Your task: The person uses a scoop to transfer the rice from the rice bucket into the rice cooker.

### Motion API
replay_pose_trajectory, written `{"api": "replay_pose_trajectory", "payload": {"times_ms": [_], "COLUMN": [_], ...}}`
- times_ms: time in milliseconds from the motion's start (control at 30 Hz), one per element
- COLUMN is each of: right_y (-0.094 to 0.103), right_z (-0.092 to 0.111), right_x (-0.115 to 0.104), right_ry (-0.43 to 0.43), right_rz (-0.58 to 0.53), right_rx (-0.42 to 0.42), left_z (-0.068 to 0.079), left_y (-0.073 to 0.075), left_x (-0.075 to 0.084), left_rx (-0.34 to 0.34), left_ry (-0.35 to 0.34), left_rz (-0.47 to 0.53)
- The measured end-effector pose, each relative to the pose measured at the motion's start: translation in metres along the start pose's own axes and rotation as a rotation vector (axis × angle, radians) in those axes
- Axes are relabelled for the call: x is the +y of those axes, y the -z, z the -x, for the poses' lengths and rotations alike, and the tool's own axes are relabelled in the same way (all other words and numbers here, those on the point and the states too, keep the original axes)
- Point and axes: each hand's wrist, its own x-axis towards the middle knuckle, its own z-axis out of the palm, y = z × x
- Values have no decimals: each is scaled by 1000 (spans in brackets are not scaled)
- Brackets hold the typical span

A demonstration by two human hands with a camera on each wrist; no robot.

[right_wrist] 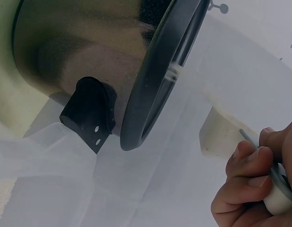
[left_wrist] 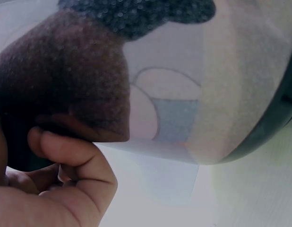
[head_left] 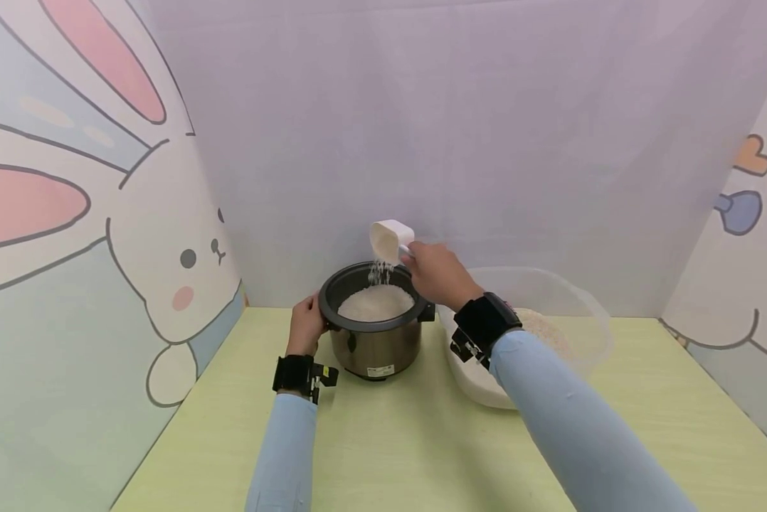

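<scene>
A rice cooker (head_left: 376, 345) with a dark rim and shiny metallic body stands on the table, its lid off. White rice (head_left: 376, 304) lies inside. My left hand (head_left: 306, 326) grips the black side handle (left_wrist: 23, 146), thumb and fingers curled round it. Above the pot, my right hand (head_left: 444, 272) holds a white measuring cup (head_left: 393, 236) by its handle. The cup is tipped toward the pot, and grains of rice fall from it in a loose stream. In the right wrist view, fingers and thumb pinch the cup's grey-edged handle (right_wrist: 250, 137).
A clear plastic container (head_left: 479, 387) with rice in it stands right of the cooker, partly behind my right forearm; its translucent lid (head_left: 591, 302) is raised. A pale curtain (head_left: 486, 128) hangs behind the table (head_left: 383, 448). Rabbit-printed panels (head_left: 159, 270) flank both sides.
</scene>
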Motion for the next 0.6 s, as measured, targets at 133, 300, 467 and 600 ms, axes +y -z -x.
{"api": "replay_pose_trajectory", "payload": {"times_ms": [133,300,467,600], "right_y": [-1,-2,-3,-4], "right_z": [0,2,5,7], "right_x": [-1,-4,-7,-9], "right_ry": [7,7,21,40], "right_rz": [10,31,53,57], "right_rx": [-10,-26,-18,-10], "left_z": [0,0,1,2], "left_y": [-1,-1,-1,-2], "left_x": [0,2,3,3], "left_rx": [-2,-4,1,2], "left_ry": [5,-1,-7,-6], "left_rz": [0,-4,-7,-3]}}
